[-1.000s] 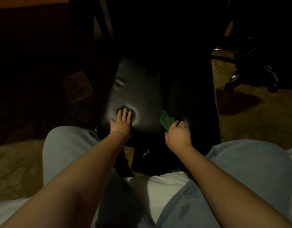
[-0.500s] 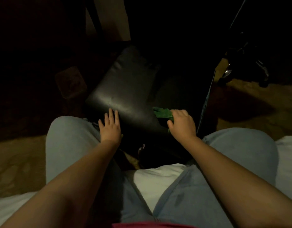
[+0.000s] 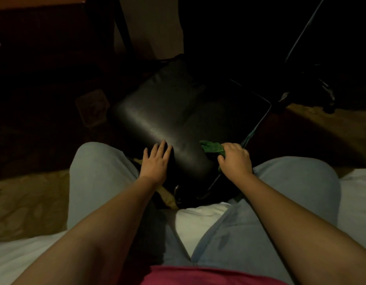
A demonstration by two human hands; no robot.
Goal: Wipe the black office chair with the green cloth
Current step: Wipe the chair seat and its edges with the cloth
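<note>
Since the earlier frame the black padded leather office chair (image 3: 167,120) has swivelled, one corner now between the knees. Left hand (image 3: 155,161) lies flat on the seat's near edge, fingers straight, holding nothing. Right hand (image 3: 235,159) curls round the crumpled green cloth (image 3: 212,148) at the seat's near right. Risk: seat pivots under wiping pressure; a flat palm braces weakly.

Dim, warm-toned light. The upper half sinks into near-black shadow; a soft sheen streaks the black office chair (image 3: 157,122) at centre. The lower half is better lit. Edges bend; detail is soft.
</note>
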